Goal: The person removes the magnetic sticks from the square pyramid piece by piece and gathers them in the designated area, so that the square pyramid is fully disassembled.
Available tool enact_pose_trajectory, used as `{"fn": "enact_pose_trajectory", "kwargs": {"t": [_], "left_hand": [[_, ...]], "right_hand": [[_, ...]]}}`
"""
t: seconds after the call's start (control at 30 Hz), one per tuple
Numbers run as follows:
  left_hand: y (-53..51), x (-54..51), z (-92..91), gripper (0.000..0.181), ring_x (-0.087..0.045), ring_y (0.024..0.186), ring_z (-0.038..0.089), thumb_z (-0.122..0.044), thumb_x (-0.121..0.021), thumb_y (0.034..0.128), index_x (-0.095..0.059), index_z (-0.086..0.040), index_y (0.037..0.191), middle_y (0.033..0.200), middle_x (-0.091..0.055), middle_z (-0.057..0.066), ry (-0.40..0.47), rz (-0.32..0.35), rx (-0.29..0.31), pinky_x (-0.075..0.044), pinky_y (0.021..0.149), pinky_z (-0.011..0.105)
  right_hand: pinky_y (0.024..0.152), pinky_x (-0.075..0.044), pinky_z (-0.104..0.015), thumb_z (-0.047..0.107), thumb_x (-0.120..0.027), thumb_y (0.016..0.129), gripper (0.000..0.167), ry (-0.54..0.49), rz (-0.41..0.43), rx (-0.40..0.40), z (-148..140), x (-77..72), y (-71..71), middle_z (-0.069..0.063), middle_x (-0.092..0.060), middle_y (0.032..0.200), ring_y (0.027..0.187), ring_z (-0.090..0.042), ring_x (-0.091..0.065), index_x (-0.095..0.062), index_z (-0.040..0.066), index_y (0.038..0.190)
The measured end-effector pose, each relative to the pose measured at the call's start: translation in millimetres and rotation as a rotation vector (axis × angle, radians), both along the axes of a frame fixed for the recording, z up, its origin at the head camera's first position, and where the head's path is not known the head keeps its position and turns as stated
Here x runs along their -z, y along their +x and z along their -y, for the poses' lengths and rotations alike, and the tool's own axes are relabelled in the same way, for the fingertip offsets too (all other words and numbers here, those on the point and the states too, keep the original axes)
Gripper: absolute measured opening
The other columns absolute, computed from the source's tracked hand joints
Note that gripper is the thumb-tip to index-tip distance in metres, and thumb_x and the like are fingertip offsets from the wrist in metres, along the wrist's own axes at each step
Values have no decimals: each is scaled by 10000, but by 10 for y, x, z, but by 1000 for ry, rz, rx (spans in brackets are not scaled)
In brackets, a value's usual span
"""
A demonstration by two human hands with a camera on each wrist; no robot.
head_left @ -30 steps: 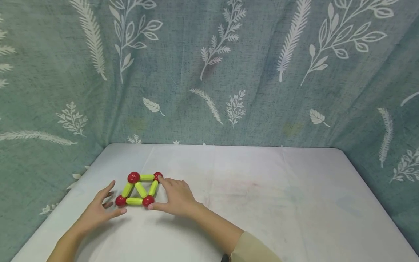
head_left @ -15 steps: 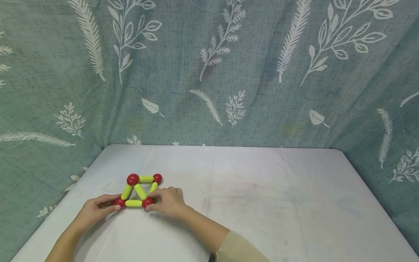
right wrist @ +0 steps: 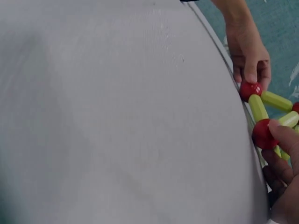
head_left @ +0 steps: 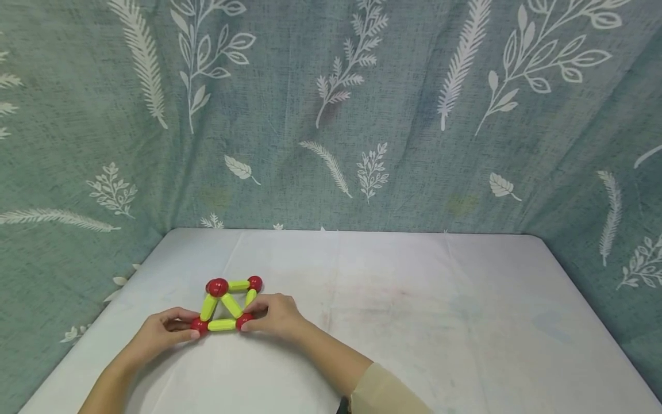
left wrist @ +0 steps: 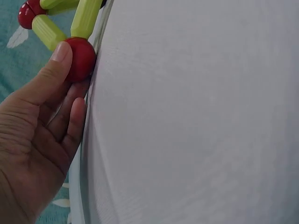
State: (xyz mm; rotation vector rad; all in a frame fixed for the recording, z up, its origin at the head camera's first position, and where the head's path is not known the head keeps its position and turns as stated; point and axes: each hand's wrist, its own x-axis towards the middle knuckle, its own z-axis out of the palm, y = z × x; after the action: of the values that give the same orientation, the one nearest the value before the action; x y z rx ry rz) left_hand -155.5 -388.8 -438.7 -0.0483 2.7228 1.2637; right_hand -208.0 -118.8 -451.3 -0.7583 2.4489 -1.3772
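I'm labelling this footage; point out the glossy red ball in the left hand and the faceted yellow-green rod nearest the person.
Glossy red ball (left wrist: 84, 59): left wrist view, uncovered surface.
Faceted yellow-green rod (head_left: 222, 325): head view, middle.

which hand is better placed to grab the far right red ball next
Probably the right hand: it pinches the near right red ball, closer to the far right red ball. The left hand holds the near left red ball, farther off.

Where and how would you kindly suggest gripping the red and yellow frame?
I'd pinch its near-left red ball and near-right red ball from their outer sides: they bulge at opposite ends of one yellow rod, and the left hand and right hand hold them so.
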Motion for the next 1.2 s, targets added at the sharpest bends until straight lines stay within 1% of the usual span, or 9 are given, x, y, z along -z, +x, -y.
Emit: {"fn": "enact_pose_trajectory", "kwargs": {"t": [0.13,0.2,0.3,0.43,0.63,0.83,1.0,1.1,1.2], "left_hand": [[-8,-21,-53,480,-618,829,48,-208,-780,777,-593,69,1123,1044,-645,142,18,24,56,-534,712,207],[-12,-28,-79,467,-618,828,58,-206,-784,772,-594,65,1102,1021,-648,118,32,30,80,-534,710,212],[-17,-22,-117,453,-619,821,62,-200,-785,770,-591,69,1079,992,-649,91,56,23,127,-537,704,220],[-27,5,-159,422,-615,814,58,-173,-783,771,-591,71,1057,965,-642,73,85,-5,176,-537,705,227],[-42,33,-258,369,-565,830,45,-179,-794,757,-622,12,1021,956,-632,66,55,-57,186,-495,731,202],[-41,53,-363,352,-549,830,58,-178,-794,756,-622,7,1001,947,-629,69,74,-67,217,-478,721,208],[-43,86,-454,342,-546,815,69,-187,-801,748,-638,-12,993,933,-634,60,78,-89,219,-470,695,217],[-55,106,-513,337,-547,813,77,-193,-803,746,-645,-20,988,934,-640,67,82,-87,221,-473,700,216],[-62,96,-568,336,-544,823,84,-201,-803,748,-647,-24,988,941,-639,78,86,-74,228,-476,713,214]], "right_hand": [[681,-440,-148,254,-818,737,224,-45,89,-41,-88,-9,-40,174,-620,779,743,41,-517,-724,220,937],[649,-443,-152,234,-816,737,215,-55,120,-59,-132,-27,-55,155,-618,760,728,21,-520,-725,206,930],[607,-451,-168,201,-811,738,203,-70,160,-84,-200,-49,-65,128,-619,743,707,-5,-527,-727,185,921],[591,-460,-175,168,-814,730,195,-93,182,-107,-292,-57,-59,111,-624,740,699,-15,-541,-726,165,904],[603,-463,-176,172,-813,729,202,-114,176,-108,-423,-27,-38,107,-626,754,708,-21,-544,-726,160,911],[613,-475,-183,151,-811,727,204,-118,174,-101,-537,-1,-18,91,-627,768,714,-33,-548,-718,147,908],[633,-486,-178,150,-812,728,200,-135,175,-100,-644,17,15,94,-628,777,718,-31,-558,-707,142,898],[640,-485,-175,162,-816,726,204,-139,161,-96,-720,30,48,100,-624,774,719,-26,-558,-700,146,894],[642,-481,-177,181,-822,722,212,-139,149,-89,-782,37,75,102,-623,773,720,-28,-556,-695,155,890]]}}
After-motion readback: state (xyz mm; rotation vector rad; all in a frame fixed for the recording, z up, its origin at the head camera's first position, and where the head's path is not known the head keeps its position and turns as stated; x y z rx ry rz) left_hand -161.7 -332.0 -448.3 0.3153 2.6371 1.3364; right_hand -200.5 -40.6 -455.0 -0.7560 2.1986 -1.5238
